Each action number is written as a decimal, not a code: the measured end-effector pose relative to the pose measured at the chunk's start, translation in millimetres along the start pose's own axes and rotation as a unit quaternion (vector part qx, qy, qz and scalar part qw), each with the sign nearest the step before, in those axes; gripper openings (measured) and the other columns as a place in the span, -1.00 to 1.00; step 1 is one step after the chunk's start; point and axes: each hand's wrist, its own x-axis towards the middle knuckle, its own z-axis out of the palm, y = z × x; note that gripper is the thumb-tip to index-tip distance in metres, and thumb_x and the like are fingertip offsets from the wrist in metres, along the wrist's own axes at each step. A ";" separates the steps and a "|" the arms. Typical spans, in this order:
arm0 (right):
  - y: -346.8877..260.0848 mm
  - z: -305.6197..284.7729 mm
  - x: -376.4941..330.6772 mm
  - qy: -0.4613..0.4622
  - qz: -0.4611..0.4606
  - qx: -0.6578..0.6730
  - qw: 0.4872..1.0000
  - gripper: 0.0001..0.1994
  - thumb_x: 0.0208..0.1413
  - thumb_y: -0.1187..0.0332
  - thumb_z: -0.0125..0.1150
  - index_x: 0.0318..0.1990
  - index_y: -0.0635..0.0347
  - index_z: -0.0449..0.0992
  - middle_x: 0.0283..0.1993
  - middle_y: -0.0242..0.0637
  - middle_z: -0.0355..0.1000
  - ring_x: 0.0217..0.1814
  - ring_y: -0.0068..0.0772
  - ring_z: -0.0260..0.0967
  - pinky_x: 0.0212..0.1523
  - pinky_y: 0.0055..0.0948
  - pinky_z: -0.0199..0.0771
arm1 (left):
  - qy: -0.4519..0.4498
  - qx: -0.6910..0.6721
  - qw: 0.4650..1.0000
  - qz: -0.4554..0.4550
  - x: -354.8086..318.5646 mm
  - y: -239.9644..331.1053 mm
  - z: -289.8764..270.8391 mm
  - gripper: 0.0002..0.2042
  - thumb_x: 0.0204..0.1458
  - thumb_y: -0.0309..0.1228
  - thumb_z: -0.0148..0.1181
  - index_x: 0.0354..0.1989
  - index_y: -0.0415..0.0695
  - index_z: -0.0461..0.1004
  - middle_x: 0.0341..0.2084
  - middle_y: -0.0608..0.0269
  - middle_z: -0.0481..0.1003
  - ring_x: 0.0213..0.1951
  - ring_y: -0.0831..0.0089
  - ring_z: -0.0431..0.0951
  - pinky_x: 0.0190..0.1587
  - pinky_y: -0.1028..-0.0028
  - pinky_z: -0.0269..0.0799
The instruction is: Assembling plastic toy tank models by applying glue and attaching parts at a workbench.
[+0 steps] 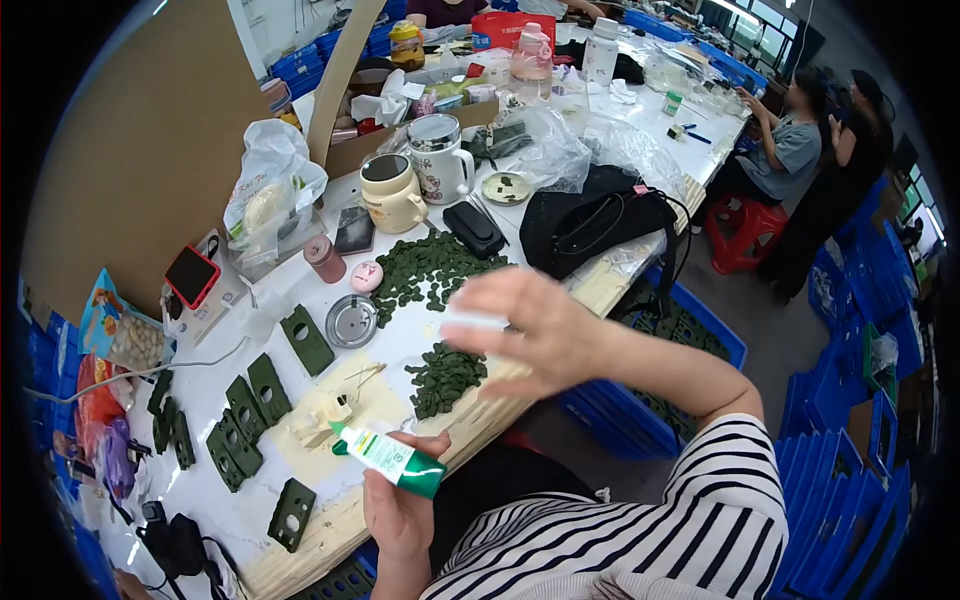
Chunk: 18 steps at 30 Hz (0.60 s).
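Note:
My left hand [402, 510] grips a glue bottle [385, 457] with a white label and green ends. The bottle lies tilted, its green nozzle pointing left above a glue-smeared patch of table. My right hand [535, 330] is raised over the table, fingers apart and blurred by motion; I make out nothing held in it. Beneath and beyond it are a small pile of dark green pieces [445, 380] and a larger pile [425, 268]. Flat green plates with holes, such as one plate [268, 389] and a nearer plate [291, 514], lie to the left.
Behind the piles stand a cream mug [391, 194], a patterned mug [440, 160] and a black case [473, 230]. A round metal lid [351, 321] lies closer. A black bag [595, 220] sits at the table's right edge, above blue crates [620, 420]. Other people are farther right.

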 end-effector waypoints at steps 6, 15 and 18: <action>114.4 -99.3 -76.3 -0.209 0.281 -0.243 0.905 -0.03 -0.41 0.06 0.51 0.27 -0.01 0.14 0.28 -0.09 0.07 0.33 0.03 0.00 0.29 -0.05 0.03 | -0.013 0.049 0.999 -0.017 -15.9 11.7 0.9 -0.39 0.15 0.08 -0.09 -0.06 -0.37 0.26 -0.36 -0.10 0.50 -0.24 0.15 0.53 0.05 0.12 0.33; 154.8 -96.4 -69.6 -0.326 0.290 -0.278 0.856 -0.10 -0.47 -0.06 0.49 0.17 -0.01 0.28 -0.01 -0.27 0.39 0.02 -0.16 0.37 -0.05 -0.16 0.36 | -0.034 0.092 0.995 -0.025 -21.0 14.0 1.8 -0.45 0.17 0.06 -0.14 -0.10 -0.31 0.26 -0.43 -0.03 0.49 -0.37 0.24 0.51 -0.11 0.20 0.42; 149.4 -89.9 -72.7 -0.304 0.281 -0.351 0.840 -0.16 -0.44 -0.14 0.45 0.10 0.01 0.35 -0.16 -0.26 0.43 -0.07 -0.16 0.40 -0.13 -0.21 0.39 | -0.020 0.088 0.995 -0.032 -21.4 13.2 0.3 -0.45 0.17 0.06 -0.14 -0.10 -0.32 0.26 -0.43 -0.03 0.49 -0.37 0.23 0.51 -0.12 0.22 0.42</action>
